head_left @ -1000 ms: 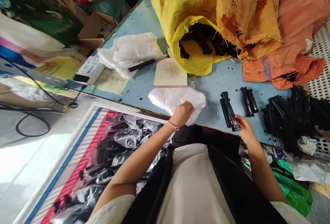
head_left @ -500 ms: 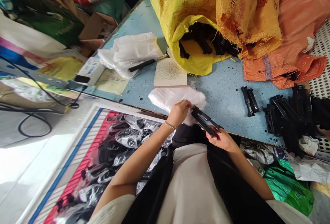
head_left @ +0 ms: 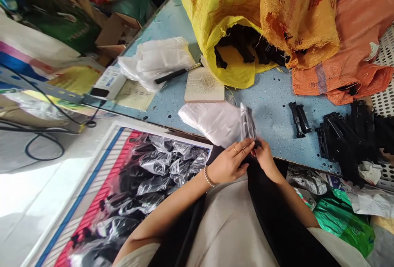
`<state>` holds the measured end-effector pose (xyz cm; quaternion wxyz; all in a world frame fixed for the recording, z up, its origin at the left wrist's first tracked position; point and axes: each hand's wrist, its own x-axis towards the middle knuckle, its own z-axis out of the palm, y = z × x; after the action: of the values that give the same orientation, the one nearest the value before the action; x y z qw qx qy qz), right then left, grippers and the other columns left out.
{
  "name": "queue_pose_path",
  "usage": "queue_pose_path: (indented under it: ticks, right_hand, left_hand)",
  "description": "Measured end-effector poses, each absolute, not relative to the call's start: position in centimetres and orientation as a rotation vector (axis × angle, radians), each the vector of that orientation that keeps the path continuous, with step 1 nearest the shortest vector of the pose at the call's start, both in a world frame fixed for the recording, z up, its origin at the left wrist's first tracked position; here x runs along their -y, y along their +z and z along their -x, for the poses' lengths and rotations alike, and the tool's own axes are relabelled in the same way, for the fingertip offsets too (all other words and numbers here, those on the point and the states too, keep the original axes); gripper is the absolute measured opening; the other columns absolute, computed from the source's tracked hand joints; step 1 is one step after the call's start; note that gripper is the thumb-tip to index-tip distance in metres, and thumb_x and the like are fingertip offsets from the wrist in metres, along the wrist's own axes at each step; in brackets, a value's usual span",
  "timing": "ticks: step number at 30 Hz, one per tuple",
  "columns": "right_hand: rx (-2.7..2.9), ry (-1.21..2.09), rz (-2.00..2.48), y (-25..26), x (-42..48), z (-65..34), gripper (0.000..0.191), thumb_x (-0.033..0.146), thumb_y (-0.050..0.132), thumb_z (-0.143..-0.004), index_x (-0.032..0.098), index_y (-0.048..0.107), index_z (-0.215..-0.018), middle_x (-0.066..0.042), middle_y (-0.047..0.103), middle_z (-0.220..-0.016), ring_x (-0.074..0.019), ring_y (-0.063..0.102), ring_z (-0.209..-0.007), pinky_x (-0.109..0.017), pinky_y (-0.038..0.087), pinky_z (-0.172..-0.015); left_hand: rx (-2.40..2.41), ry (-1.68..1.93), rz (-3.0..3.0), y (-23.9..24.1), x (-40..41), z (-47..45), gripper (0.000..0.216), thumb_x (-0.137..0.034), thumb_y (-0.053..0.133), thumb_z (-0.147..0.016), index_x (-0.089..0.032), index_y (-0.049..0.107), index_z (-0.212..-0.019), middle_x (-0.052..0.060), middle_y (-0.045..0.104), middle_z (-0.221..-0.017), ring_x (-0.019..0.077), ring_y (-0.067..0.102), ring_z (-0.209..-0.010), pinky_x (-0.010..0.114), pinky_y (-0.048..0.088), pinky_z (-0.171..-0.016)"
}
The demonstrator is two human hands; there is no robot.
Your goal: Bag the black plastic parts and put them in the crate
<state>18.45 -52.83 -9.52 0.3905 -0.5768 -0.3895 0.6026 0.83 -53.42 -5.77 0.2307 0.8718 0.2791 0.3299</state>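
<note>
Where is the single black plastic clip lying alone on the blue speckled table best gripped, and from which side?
Grip the single black plastic clip across its narrow width at mid-length, probably from above. It lies flat on the blue speckled table, long and slim, with bare table on both long sides, apart from the heap of black plastic parts to its right.

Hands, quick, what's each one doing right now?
Left hand: closed on the clear bag.
Right hand: closed on the same bag's lower end.
</note>
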Motion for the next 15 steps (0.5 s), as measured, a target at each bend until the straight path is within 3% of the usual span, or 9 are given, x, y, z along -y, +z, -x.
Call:
queue_pose_path:
  ticks: [3, 7, 10, 12, 15]
  right_hand:
    - [1.206, 1.314, 1.517, -8.2, 52.9, -18.3, 0.008, 0.031, 0.062, -0.083, 0.024, 0.062, -0.086, 0.001, 0.060, -0.072, -0.0172, 0.055, -0.069, -0.029, 0.043, -0.064]
    - [1.310, 1.343, 1.473, -7.9, 53.0, -17.0, 0.016, 0.037, 0.052, -0.092, 0.024, 0.060, -0.087, 0.003, 0.054, -0.065, -0.0153, 0.051, -0.060, -0.028, 0.041, -0.059]
    - [1.249, 1.355, 1.459, -8.6, 52.7, -16.5, 0.017, 0.039, 0.053, -0.092, 0.024, 0.059, -0.089, 0.003, 0.055, -0.068, -0.0139, 0.049, -0.056, -0.027, 0.041, -0.055]
    - [1.244, 1.336, 1.473, -8.9, 52.5, -16.5, 0.018, 0.041, 0.054, -0.092, 0.024, 0.061, -0.095, 0.001, 0.060, -0.076, -0.0142, 0.051, -0.058, -0.027, 0.043, -0.056]
    - [1.341, 1.261, 1.524, -8.4, 52.6, -16.7, 0.019, 0.039, 0.055, -0.092, 0.024, 0.063, -0.101, -0.002, 0.065, -0.084, -0.0178, 0.059, -0.069, -0.030, 0.049, -0.065]
  left_hand:
    - [-0.944, 0.929, -2.385, -6.1, 53.2, -0.2, 0.079, -0.032, 0.060, -0.096, -0.019, 0.017, -0.161, 0.023, 0.049, -0.147, 0.0328, 0.053, -0.137, 0.047, 0.056, -0.104]
    - [-1.022, 1.069, -2.370, -6.2, 53.2, 0.6, 0.062, -0.017, 0.055, -0.098, -0.027, 0.033, -0.155, 0.012, 0.063, -0.124, 0.0219, 0.067, -0.114, 0.036, 0.059, -0.098]
    - [-1.043, 1.065, -2.304, -6.2, 53.3, 1.2, 0.061, -0.020, 0.058, -0.097, -0.029, 0.037, -0.153, 0.010, 0.063, -0.118, 0.0203, 0.068, -0.108, 0.035, 0.060, -0.095]
    - [-1.134, 1.037, -2.244, -6.3, 53.1, 1.3, 0.076, -0.034, 0.071, -0.089, -0.026, 0.033, -0.155, 0.017, 0.054, -0.133, 0.0281, 0.063, -0.119, 0.043, 0.059, -0.099]
    - [-1.133, 0.956, -2.236, -6.5, 52.5, 0.7, 0.098, -0.050, 0.080, -0.078, -0.021, 0.029, -0.157, 0.028, 0.012, -0.163, 0.0433, 0.045, -0.141, 0.054, 0.054, -0.103]
